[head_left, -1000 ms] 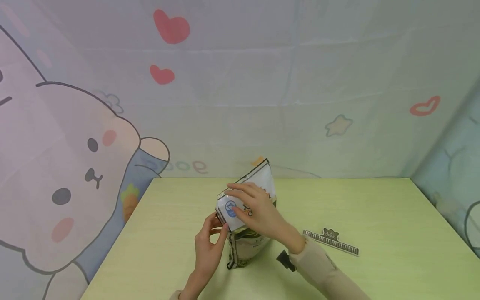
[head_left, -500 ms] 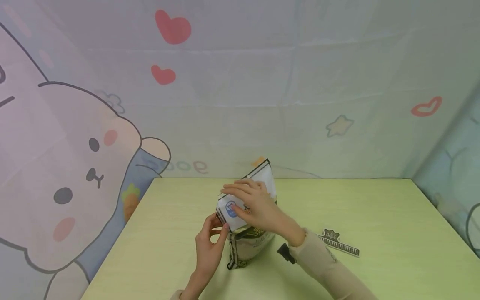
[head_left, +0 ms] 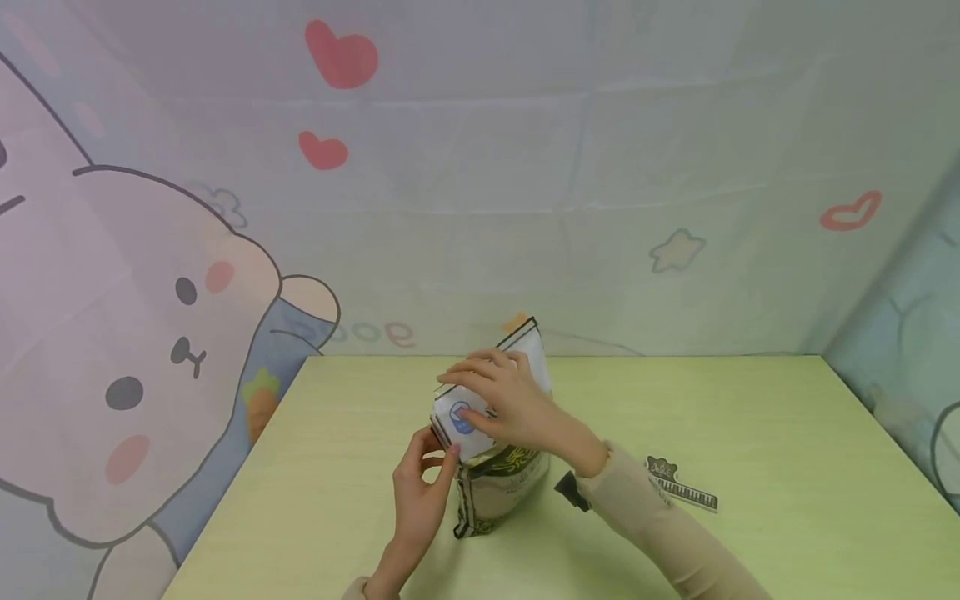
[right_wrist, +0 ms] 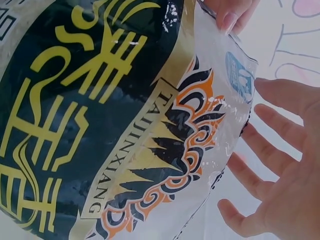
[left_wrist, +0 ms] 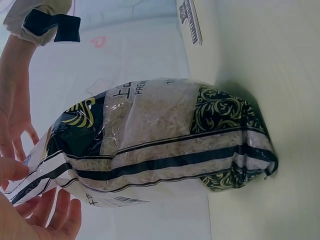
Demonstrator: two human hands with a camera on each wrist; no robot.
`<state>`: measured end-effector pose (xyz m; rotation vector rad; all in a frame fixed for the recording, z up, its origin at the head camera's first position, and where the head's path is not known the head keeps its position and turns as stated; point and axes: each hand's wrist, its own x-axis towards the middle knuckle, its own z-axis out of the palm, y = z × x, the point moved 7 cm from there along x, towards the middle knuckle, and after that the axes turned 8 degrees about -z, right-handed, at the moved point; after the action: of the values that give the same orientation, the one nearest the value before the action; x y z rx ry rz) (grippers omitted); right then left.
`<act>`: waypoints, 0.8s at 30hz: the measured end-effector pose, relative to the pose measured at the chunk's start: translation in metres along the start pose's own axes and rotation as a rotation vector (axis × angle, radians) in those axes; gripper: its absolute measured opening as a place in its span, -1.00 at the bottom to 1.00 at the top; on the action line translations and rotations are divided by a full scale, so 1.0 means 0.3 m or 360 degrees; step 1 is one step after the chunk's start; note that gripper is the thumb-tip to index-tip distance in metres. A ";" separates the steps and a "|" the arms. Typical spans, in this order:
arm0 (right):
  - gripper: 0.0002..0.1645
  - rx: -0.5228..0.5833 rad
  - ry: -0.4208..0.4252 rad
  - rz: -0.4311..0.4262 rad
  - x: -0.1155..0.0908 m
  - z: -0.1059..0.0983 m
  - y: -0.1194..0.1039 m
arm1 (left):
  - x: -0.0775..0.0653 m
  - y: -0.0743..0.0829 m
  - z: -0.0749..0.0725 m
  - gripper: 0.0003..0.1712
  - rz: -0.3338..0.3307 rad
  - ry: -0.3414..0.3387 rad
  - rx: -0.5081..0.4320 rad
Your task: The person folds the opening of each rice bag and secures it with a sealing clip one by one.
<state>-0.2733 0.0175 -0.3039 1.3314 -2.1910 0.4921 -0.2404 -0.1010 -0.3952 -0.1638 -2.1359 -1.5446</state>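
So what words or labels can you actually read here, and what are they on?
"TAIJINXIANG": on the bag.
"PREM": also on the bag, its ending unclear.
Large yellow characters on the bag: too stylised to read surely.
Lettering on the backdrop: too faint.
Lettering on the piano-key clip: too small.

R hand point(head_left: 513, 404) moved slightly L over bag point(head_left: 504, 490), w/ sleeve point(head_left: 641, 512) now hiding piano-print clip's point(head_left: 682, 491) L end.

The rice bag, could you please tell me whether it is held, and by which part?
The left grip pinches the rice bag by its top left corner. The right grip is spread at the top edge; whether it touches cannot be told.
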 end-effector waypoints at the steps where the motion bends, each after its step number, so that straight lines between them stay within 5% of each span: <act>1: -0.55 0.0000 -0.0002 -0.0002 0.001 0.001 0.001 | 0.000 -0.001 0.001 -0.75 0.0006 0.0003 -0.0003; 16: -0.53 -0.0023 -0.0163 0.0006 0.017 0.014 0.016 | 0.002 0.003 -0.004 -0.81 0.0056 0.0016 -0.0100; 24: -0.62 0.0003 -0.0123 -0.0019 0.023 0.011 0.027 | -0.003 0.102 -0.025 -0.84 0.0043 0.0034 -0.0039</act>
<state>-0.2840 0.0145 -0.3028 1.3854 -2.2440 0.4454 -0.2258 -0.0969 -0.3676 -0.1832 -2.0904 -1.5508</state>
